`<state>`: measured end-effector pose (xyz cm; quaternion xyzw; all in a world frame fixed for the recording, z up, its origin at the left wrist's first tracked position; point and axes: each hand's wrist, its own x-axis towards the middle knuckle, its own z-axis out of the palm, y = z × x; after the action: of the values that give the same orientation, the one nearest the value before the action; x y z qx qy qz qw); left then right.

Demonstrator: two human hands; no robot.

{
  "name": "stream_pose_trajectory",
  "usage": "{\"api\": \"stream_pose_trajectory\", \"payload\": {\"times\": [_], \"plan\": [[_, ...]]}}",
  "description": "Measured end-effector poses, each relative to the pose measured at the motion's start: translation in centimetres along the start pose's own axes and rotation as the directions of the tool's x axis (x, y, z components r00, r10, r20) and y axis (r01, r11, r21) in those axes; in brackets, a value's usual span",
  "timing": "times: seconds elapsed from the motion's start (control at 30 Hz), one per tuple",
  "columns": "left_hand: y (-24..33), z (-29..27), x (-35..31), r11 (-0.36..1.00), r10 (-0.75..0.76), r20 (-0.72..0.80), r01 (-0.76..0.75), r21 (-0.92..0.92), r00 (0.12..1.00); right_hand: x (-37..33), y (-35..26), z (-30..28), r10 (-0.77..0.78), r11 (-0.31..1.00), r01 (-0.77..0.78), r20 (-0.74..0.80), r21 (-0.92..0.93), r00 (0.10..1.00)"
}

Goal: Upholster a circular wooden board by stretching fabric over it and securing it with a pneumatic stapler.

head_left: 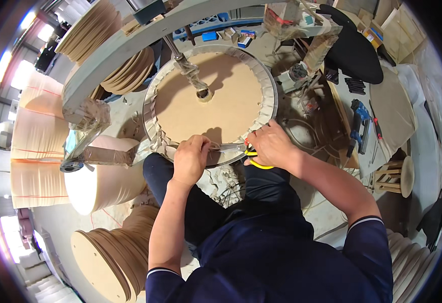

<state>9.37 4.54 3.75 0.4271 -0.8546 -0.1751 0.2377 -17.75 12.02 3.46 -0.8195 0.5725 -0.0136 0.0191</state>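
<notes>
Gripping yellow-handled scissors [253, 159], our right hand [271, 145] cuts at the six o'clock rim of the round tan disc [208, 101]. Our left hand [190, 159] pinches its pleated grey edging [269, 96] there.

Round board disc and yellow-handled scissors at its near rim

The tan disc [216, 96] lies flat on a stand, with a metal spindle rising through its centre hole and a pale, pleated band folded over its edge all the way round. The scissors [241, 151] lie level along the near rim, their steel blades pointing toward the person's left and resting on the pleated band (the yellow loops are mostly hidden). The blade tips are too small to tell whether they gape or meet.
</notes>
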Motion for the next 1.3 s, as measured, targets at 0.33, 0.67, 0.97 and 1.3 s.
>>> {"api": "stream_pose_trajectory", "payload": {"times": [0.33, 0.67, 0.97, 1.3], "plan": [[1.6, -3.3, 2.9, 0.999, -0.034, -0.016, 0.033, -0.036, 0.999, 0.3, 0.6, 0.2, -0.034, 0.999, 0.032, 0.113, 0.017, 0.993], [1.2, -5.8, 3.1, 0.996, -0.082, -0.062, 0.080, -0.036, 0.995, 2.0, -1.2, 2.2, -0.029, 0.999, 0.020, 0.183, 0.050, 0.983], [0.9, -7.0, 3.2, 0.998, -0.064, -0.106, 0.066, 0.013, 0.992, 2.9, -3.4, 2.5, -0.004, 0.997, -0.003, 0.109, 0.071, 0.994], [1.0, -10.2, 4.3, 0.985, -0.166, -0.176, 0.153, -0.082, 0.970, 2.9, -5.0, 1.7, 0.001, 0.997, -0.001, 0.003, -0.075, 1.000]]}}
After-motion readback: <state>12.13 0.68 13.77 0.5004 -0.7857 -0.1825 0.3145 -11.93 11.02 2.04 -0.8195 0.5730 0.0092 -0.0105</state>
